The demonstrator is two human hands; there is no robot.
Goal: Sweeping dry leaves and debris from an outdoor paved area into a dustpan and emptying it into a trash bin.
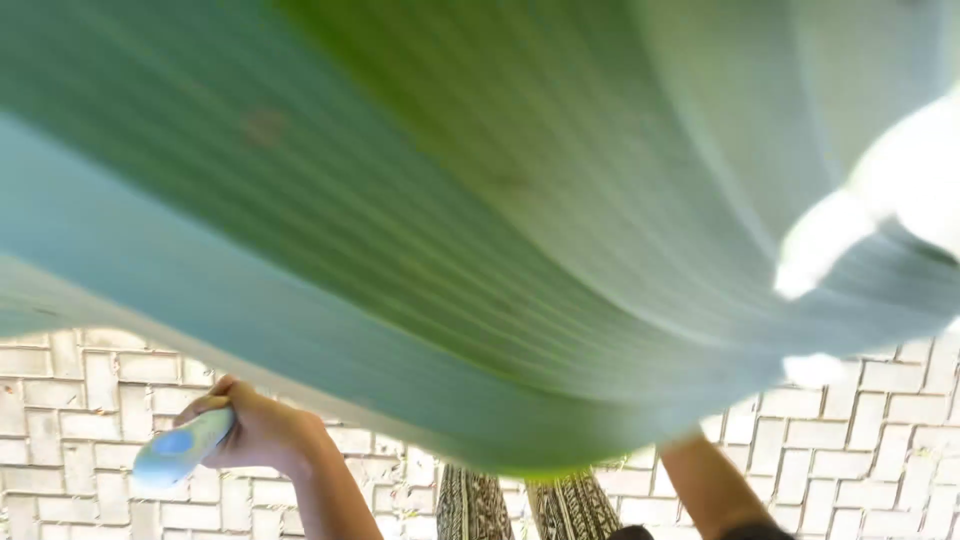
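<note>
A very large green ribbed leaf (480,220) fills most of the view, blurred and close to the camera. Below its lower edge, my left hand (255,430) is closed around a light blue and white handle (180,450); whatever is fixed to that handle is out of sight. My right forearm (705,480) rises from the bottom and passes behind the leaf, so my right hand is hidden. A bright white washed-out patch (870,210) lies over the leaf at the right; I cannot tell what it is.
Pale brick paving (880,440) laid in a herringbone pattern covers the ground below. My legs in dark patterned trousers (500,510) show at the bottom centre.
</note>
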